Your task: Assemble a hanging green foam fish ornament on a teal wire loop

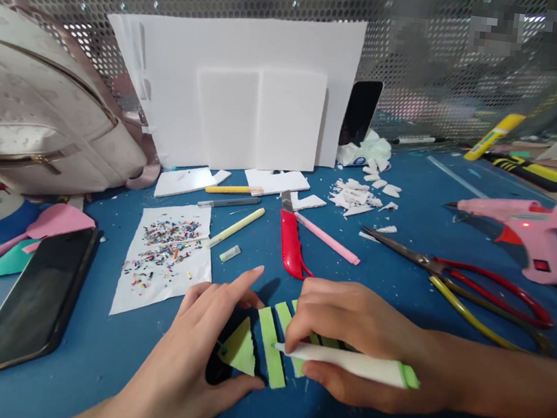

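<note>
In my right hand is a white marker with a green end, its tip on a light green paper strip. More green strips lie partly hidden beneath that hand. My left hand rests on the blue table with its fingers spread, the thumb close to the strip's lower end. Between thumb and fingers sits a green paper piece with a ragged edge. Just behind the hands lie a red-handled knife, a pink pen, a pale yellow-green pen and its small cap.
A white sheet holds many tiny coloured bits. White boards stand against a perforated metal panel. To the right are long-nosed scissors and a pink glue gun; on the left, a phone and a backpack.
</note>
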`<state>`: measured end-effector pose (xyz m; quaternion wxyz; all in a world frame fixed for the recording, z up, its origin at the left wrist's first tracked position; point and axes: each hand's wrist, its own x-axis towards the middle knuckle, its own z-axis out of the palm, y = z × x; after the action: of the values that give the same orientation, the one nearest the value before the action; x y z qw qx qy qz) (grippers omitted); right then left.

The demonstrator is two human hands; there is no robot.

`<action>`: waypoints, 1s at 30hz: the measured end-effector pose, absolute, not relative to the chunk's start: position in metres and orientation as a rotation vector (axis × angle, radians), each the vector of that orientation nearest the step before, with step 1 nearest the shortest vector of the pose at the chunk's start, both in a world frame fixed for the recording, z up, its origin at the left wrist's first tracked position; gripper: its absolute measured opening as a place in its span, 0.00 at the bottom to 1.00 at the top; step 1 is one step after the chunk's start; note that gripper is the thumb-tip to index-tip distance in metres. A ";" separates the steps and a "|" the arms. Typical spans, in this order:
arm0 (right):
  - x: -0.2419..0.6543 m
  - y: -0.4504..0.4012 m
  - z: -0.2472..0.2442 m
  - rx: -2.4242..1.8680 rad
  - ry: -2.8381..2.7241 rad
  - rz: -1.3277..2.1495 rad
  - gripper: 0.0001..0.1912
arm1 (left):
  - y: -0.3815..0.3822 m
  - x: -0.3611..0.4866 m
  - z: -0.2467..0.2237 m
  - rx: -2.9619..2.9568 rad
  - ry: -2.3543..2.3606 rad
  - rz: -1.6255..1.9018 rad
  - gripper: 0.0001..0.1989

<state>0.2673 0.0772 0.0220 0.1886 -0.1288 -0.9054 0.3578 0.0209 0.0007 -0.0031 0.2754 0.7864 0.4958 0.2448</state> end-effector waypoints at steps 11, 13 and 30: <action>0.266 0.075 0.018 -0.258 -2.521 0.954 0.06 | -0.001 0.012 0.003 2.158 1.308 0.633 0.47; 0.265 0.074 0.018 -0.261 -2.517 0.970 0.07 | -0.001 0.010 0.003 2.162 1.342 0.642 0.47; 0.264 0.059 0.003 -0.238 -2.123 0.920 0.14 | -0.001 0.008 0.004 1.794 1.279 0.773 0.40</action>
<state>0.2641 0.0592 0.0027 0.3965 -0.0938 -0.8380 0.3630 0.0078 -0.0014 0.0042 0.3925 0.7068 0.5037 0.3044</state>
